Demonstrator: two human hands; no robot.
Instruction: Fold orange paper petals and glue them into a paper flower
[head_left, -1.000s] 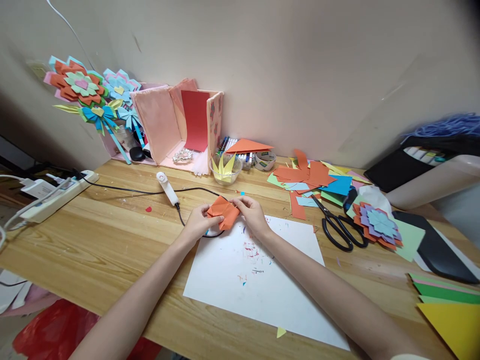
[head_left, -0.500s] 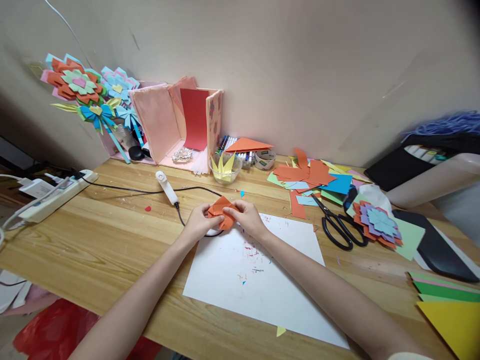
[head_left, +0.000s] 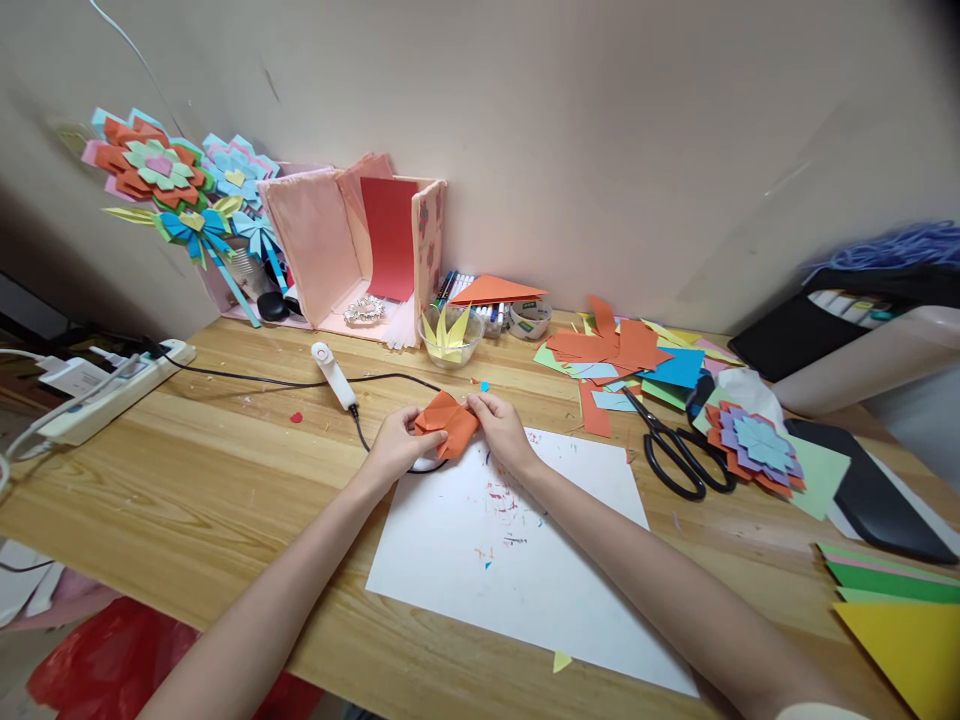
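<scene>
A folded piece of orange paper (head_left: pixel 452 422) is held between my two hands, above the far left corner of a white sheet (head_left: pixel 517 560). My left hand (head_left: pixel 397 440) grips its left side, thumb lying on top and fingers beneath. At its right edge my right hand (head_left: pixel 501 428) pinches the paper between thumb and fingertips. Under the paper, a white round object with a black cord is mostly hidden. A white handheld device (head_left: pixel 334 376) on that cord lies just left of the hands.
Black-handled scissors (head_left: pixel 679 450) and a heap of paper scraps (head_left: pixel 615 350) lie to the right, near a layered paper flower (head_left: pixel 757 448). A plastic bowl (head_left: pixel 452 350) with yellow paper stands behind the hands. A power strip (head_left: pixel 112 395) sits at the left.
My right thumb has slid off the top of the orange paper to its right edge. More of the paper's face shows now. The left hand stays nearly where it was.
</scene>
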